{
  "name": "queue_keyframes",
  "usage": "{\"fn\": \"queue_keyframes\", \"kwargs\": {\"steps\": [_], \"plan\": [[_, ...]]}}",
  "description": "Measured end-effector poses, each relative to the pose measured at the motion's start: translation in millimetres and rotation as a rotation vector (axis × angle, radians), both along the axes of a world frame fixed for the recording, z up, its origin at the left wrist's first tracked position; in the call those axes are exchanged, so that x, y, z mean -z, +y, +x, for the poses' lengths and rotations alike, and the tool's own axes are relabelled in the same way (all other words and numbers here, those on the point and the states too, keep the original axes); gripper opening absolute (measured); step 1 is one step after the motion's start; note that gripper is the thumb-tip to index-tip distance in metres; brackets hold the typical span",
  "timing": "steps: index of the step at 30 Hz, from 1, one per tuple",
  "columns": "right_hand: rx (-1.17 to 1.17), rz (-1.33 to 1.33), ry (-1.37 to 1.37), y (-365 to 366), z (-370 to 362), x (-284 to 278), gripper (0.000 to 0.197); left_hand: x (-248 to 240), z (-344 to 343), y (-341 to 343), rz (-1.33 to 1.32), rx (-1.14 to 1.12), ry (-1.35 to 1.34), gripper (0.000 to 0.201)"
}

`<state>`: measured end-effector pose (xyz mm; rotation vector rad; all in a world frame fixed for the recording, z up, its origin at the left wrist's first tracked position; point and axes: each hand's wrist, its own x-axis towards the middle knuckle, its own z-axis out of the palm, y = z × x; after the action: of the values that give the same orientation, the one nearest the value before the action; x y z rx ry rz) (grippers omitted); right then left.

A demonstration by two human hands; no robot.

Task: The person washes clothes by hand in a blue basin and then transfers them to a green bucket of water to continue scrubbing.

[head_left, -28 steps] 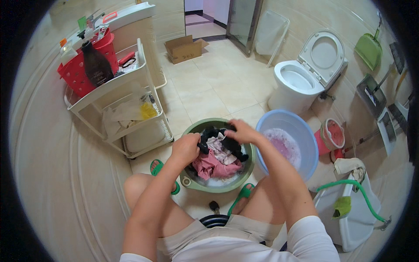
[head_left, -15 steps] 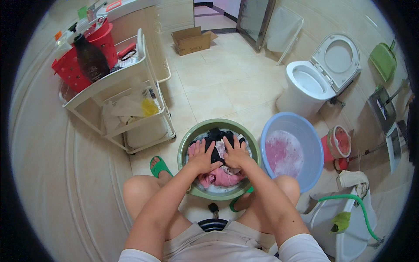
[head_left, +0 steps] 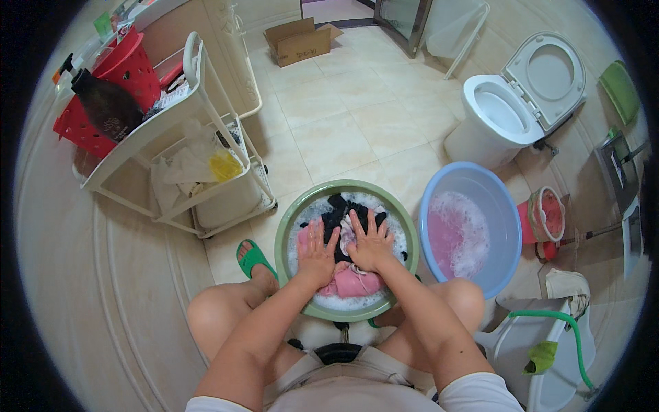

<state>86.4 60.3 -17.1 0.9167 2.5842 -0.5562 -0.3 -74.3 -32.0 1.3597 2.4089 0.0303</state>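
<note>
Fingers first: left hand (head_left: 317, 250) is flat, palm down, fingers spread and pointing far, pressed onto wet laundry (head_left: 347, 257). Right hand (head_left: 371, 244) is the same, flat with fingers fanned, just beside the left one, thumbs near each other. No pinch, nothing gripped; both hands just bear down on the cloth.

Laundry is a soaked pile: black pieces at the far side, pink fabric at the near side and under the palms, a bit of white between. It sits in suds inside a green basin (head_left: 285, 233), which is on the tiled floor between the person's knees, near centre of the scene.

Both forearms come up from the near edge, bare. The person is seated low, knees splayed either side of the basin. A green sandal (head_left: 252, 258) is on the left foot, touching the basin's left rim area.

Right of the green basin, just beside it: a blue basin (head_left: 504, 226) holding pinkish soapy water. Further right: a small red bucket (head_left: 549, 213). Near right: a white plastic stool with a green hose (head_left: 556, 317) looped over it.

Far right: a white toilet (head_left: 501, 113), lid up.

Left: a white tiered rack (head_left: 199, 113) with a red basket (head_left: 130, 75) and a dark bottle (head_left: 110, 106) on top, a yellow item on the lower shelf. Far centre: a cardboard box (head_left: 298, 41) on the floor.
</note>
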Motion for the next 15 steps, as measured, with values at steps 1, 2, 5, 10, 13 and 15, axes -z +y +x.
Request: {"fn": "queue_keyframes", "kwargs": {"steps": [1,2,5,10,13,15], "plan": [[0.012,-0.019,0.027,-1.0,1.0,1.7,0.078,2.7,0.8,-1.1,0.033,-0.02,-0.031,0.09],[0.015,-0.017,0.032,-0.4,1.3,4.0,0.078,3.0,0.7,-0.3,0.036,-0.017,-0.026,0.09],[0.023,-0.002,0.082,0.4,3.5,11.3,0.08,3.2,0.9,-0.9,0.085,-0.032,-0.059,0.089],[0.021,-0.046,0.221,16.4,11.2,-4.9,0.075,-9.4,-12.8,-3.8,0.219,-0.059,-0.306,0.086],[0.21,-0.009,0.38,31.1,13.2,-29.5,0.05,1.3,-19.1,-4.8,0.481,-0.315,-0.268,0.068],[0.324,0.008,0.309,34.6,11.2,-52.9,0.048,5.0,-22.3,-4.9,0.525,-0.47,-0.251,0.066]]}}
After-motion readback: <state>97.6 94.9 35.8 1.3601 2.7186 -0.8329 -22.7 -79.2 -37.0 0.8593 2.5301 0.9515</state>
